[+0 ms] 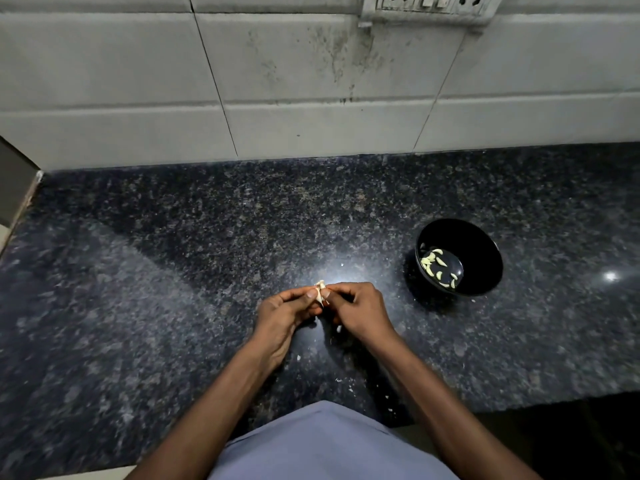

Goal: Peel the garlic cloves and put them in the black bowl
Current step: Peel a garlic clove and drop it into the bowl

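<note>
A pale garlic clove with papery skin sits between both hands, a little above the dark granite counter. My left hand pinches it from the left with thumb and fingers. My right hand pinches it from the right, fingers curled. The black bowl stands on the counter to the right of my hands and holds several peeled cloves.
Small white bits of garlic skin lie on the counter under and in front of my hands. A tiled wall rises behind the counter, with a socket plate at the top. The counter's front edge drops off at the lower right.
</note>
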